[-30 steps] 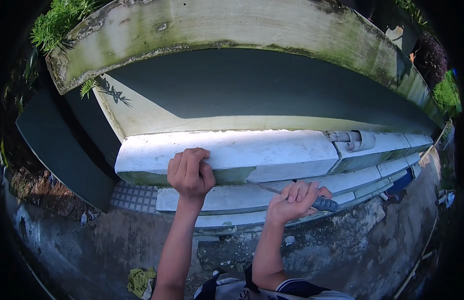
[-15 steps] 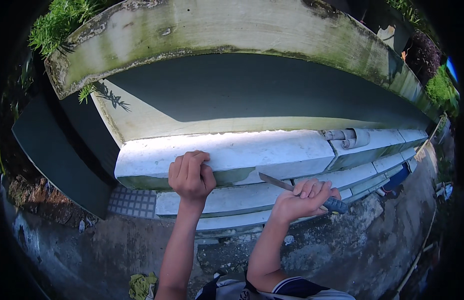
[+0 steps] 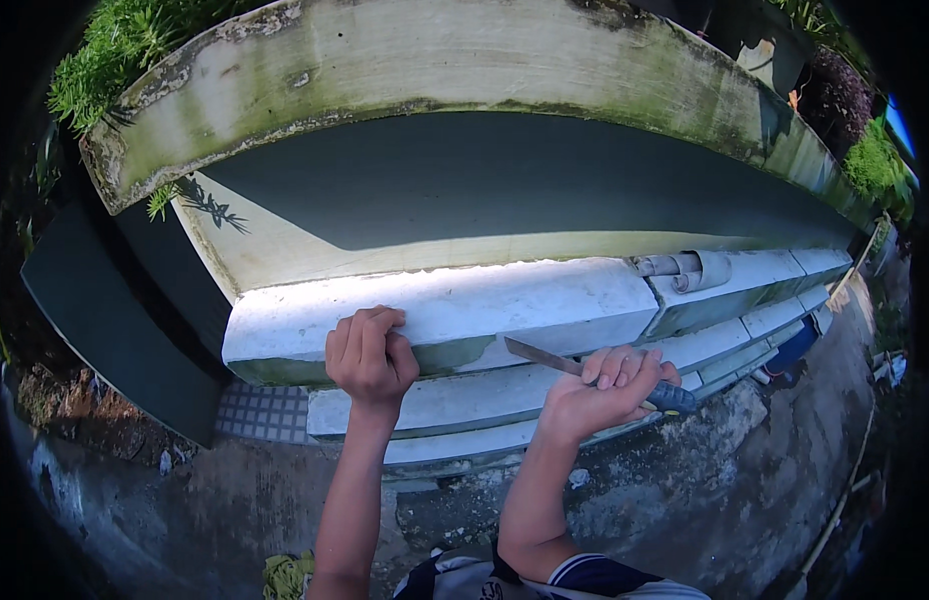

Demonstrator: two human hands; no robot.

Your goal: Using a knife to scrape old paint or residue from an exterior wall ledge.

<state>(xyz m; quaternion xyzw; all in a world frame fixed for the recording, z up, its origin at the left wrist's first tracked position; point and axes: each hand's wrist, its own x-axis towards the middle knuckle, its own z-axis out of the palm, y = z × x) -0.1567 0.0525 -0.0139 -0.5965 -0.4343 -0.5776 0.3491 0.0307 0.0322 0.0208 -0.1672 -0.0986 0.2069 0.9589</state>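
My left hand (image 3: 370, 352) is closed, its curled fingers at the upper front edge of a white-topped ledge (image 3: 465, 300). Whether anything is inside that fist is hidden. In my right hand (image 3: 607, 395) is a knife-like tool with a narrow flat metal blade (image 3: 538, 356) and a thick blue-grey handle (image 3: 673, 398). The blade points left, its tip at the ledge's front face close to where a green patch (image 3: 425, 358) meets the whitish part. From this angle I cannot tell whether the tip touches.
Rolled greyish pieces (image 3: 690, 270) lie on the ledge to the right. Lower white steps (image 3: 445, 400) run beneath it. A mossy curved slab (image 3: 435, 60) overhangs at the back. A dark green panel (image 3: 105, 310) stands left, and yellow-green cloth (image 3: 285, 577) lies on the floor.
The whole view has shifted slightly, with the ledge and both hands a little further left. My grip on the tool and the left hand's place at the ledge look the same.
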